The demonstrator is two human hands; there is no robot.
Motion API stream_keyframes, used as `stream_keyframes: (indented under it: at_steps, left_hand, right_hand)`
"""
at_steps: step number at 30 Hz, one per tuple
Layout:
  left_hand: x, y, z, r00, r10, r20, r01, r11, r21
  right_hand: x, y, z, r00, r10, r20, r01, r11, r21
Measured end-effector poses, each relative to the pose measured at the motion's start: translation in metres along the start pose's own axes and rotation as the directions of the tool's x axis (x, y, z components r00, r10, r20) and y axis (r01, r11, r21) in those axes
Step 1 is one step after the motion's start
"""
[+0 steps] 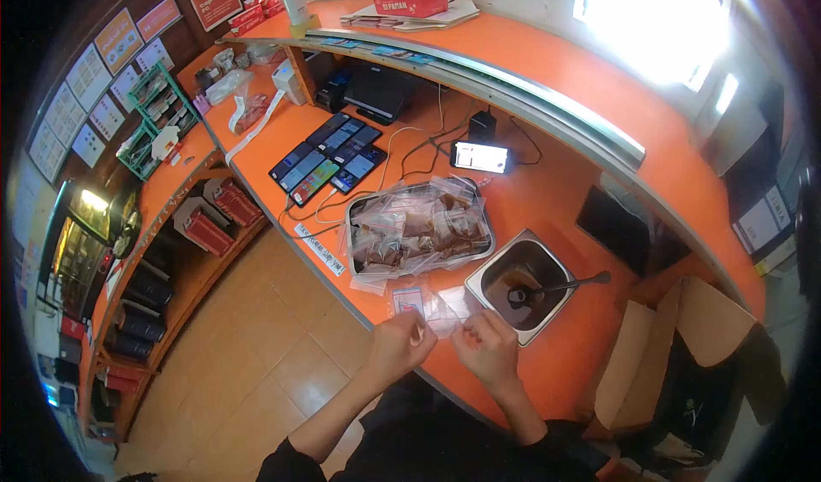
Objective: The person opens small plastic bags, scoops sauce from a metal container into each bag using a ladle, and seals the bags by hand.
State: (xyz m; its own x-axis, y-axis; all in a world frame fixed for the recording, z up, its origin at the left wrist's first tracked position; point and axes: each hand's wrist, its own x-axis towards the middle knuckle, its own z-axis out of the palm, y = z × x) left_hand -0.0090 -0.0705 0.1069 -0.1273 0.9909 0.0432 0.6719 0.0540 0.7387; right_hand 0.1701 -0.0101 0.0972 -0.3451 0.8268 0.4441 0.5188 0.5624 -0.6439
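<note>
My left hand [398, 340] and my right hand [487, 347] are close together at the counter's near edge, fingers pinched on a small clear plastic bag [442, 325] between them. Just beyond lie more flat clear bags [409, 300], one with a printed label. A metal tray [350, 236] heaped with small zip bags of brown sauce [419, 227] sits ahead of my hands. Beside my right hand stands a deep steel container [494, 256] with brown liquid low inside. A black ladle [590, 279] rests in it, its handle over the right rim.
Several phones [329, 157] lie at the left, and a lit phone [481, 157] stands behind the tray among cables. An open cardboard box [637, 366] is at the right, near a dark flat screen [611, 228]. A raised glass-edged shelf [547, 110] curves along the back.
</note>
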Motion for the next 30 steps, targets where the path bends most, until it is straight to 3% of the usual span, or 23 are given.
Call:
stream_keyframes:
  at_steps: [1, 2, 4, 5, 7, 9, 13, 15, 16, 18, 19, 21, 25, 29, 30]
  left_hand:
    - [0.001, 0.003, 0.000, 0.992, 0.024, -0.123, -0.023, 1.000, 0.015]
    - [0.003, 0.005, 0.002, 0.992, 0.025, -0.121, -0.023, 1.000, 0.016]
    - [0.008, 0.009, 0.004, 0.922, 0.327, -0.208, -0.325, 0.945, 0.046]
    - [0.007, 0.011, 0.005, 0.922, 0.327, -0.205, -0.325, 0.945, 0.046]
    - [0.005, 0.016, 0.007, 0.944, 0.326, 0.048, -0.294, 0.898, -0.327]
    - [0.006, 0.010, 0.008, 0.950, 0.309, 0.050, -0.278, 0.906, -0.320]
    - [0.012, 0.002, 0.009, 0.951, 0.286, -0.118, -0.304, 0.930, -0.204]
    - [0.015, 0.021, 0.006, 0.877, 0.450, -0.166, -0.391, 0.871, 0.297]
    - [0.015, 0.024, 0.011, 0.877, 0.453, -0.162, -0.393, 0.869, 0.300]
    - [0.012, 0.029, 0.023, 0.876, 0.474, -0.095, -0.472, 0.881, 0.045]
    - [0.011, 0.031, 0.029, 0.874, 0.477, -0.093, -0.475, 0.879, 0.046]
    - [0.008, 0.030, 0.039, 0.903, 0.393, -0.175, -0.418, 0.897, -0.142]
    - [0.007, 0.028, 0.049, 0.883, 0.432, -0.183, -0.459, 0.878, -0.140]
    - [0.013, 0.038, 0.047, 0.914, 0.359, -0.186, -0.395, 0.892, -0.218]
    - [0.018, 0.039, 0.046, 0.910, 0.351, -0.222, -0.397, 0.890, -0.222]
  right_hand:
    - [0.003, -0.001, -0.002, 0.999, -0.037, -0.040, 0.034, 0.997, -0.071]
    - [0.005, -0.002, -0.002, 0.999, -0.034, -0.041, 0.031, 0.997, -0.071]
    - [0.009, -0.004, -0.003, 0.998, 0.037, -0.046, -0.026, 0.975, 0.219]
    - [0.010, -0.005, -0.005, 0.998, 0.039, -0.046, -0.028, 0.975, 0.219]
    - [0.011, -0.003, -0.012, 1.000, 0.012, -0.009, -0.009, 0.940, 0.342]
    - [0.010, 0.002, -0.023, 0.999, 0.028, -0.032, -0.016, 0.944, 0.331]
    - [0.003, -0.004, -0.035, 0.990, 0.125, -0.062, -0.105, 0.960, 0.260]
    - [-0.001, -0.009, -0.031, 0.989, 0.128, -0.073, -0.108, 0.967, 0.230]
    - [-0.003, -0.012, -0.029, 0.988, 0.130, -0.084, -0.111, 0.974, 0.198]
    - [-0.008, -0.012, -0.017, 0.983, 0.107, -0.150, -0.080, 0.981, 0.175]
    - [-0.009, -0.011, -0.014, 0.974, 0.079, -0.211, -0.048, 0.988, 0.147]
    - [-0.012, -0.008, -0.015, 0.966, 0.121, -0.228, -0.087, 0.985, 0.152]
    - [-0.019, 0.000, -0.017, 0.948, 0.217, -0.231, -0.175, 0.966, 0.191]
    - [-0.017, 0.004, -0.025, 0.944, 0.248, -0.217, -0.195, 0.951, 0.240]
    - [-0.018, 0.009, -0.030, 0.904, 0.334, -0.268, -0.254, 0.922, 0.294]
